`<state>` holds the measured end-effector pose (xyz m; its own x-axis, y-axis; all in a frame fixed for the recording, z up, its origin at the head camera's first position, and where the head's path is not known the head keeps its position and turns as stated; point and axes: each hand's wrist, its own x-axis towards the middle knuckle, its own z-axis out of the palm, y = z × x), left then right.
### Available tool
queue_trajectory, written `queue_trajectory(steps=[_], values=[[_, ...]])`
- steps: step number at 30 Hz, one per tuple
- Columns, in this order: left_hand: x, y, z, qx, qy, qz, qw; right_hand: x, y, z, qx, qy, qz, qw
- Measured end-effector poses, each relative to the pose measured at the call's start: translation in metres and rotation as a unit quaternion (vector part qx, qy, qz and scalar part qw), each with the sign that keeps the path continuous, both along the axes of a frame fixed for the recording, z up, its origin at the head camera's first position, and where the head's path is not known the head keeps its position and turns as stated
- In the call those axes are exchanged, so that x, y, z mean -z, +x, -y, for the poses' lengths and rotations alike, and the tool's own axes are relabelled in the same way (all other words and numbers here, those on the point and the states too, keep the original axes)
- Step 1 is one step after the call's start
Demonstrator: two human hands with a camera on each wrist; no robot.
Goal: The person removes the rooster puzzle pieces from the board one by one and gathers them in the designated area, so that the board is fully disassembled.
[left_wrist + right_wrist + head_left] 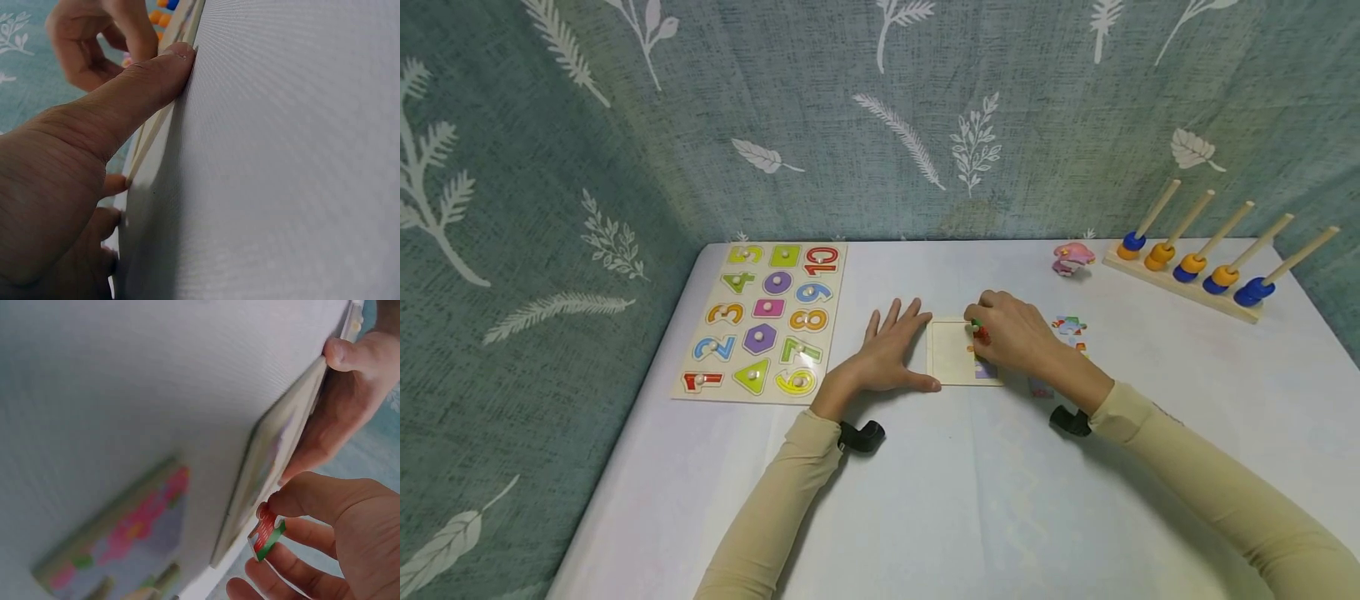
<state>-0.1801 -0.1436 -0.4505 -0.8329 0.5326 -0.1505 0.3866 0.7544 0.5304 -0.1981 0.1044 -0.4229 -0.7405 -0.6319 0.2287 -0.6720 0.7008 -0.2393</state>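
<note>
My left hand (887, 354) rests with fingers spread at the left side of a small pale wooden puzzle tray (951, 358). Its thumb (147, 78) touches the tray's near corner, and a fingertip reaches the far left corner. Over the tray's right part, my right hand (1011, 333) pinches a red and green puzzle piece (267, 532) between thumb and fingers. Beneath that hand, a purplish piece (985, 372) lies in the tray; the hand hides part of the right side. A loose piece with pink flowers (140, 525) lies beside the tray.
More loose puzzle pieces (1070, 325) lie right of the tray, partly behind the right arm. A number-and-shape peg board (765, 358) lies at left. A pink figurine (1072, 258) and a bead-peg stand (1183, 287) are at the back right, before a leaf-patterned cloth.
</note>
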Motion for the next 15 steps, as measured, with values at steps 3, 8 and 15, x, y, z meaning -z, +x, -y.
queue_trajectory(steps=[3, 8, 15], values=[[0.0, 0.0, -0.001, -0.002, 0.002, 0.001, 1.0, -0.005, 0.001, -0.001, 0.002, 0.005, 0.0, 1.0], [0.001, 0.0, 0.0, -0.003, 0.004, 0.001, 1.0, -0.016, 0.005, -0.007, 0.008, 0.017, 0.008, 0.9998], [0.001, 0.0, -0.001, -0.004, 0.004, -0.001, 1.0, -0.026, 0.01, -0.023, 0.016, 0.029, 0.008, 0.9994]])
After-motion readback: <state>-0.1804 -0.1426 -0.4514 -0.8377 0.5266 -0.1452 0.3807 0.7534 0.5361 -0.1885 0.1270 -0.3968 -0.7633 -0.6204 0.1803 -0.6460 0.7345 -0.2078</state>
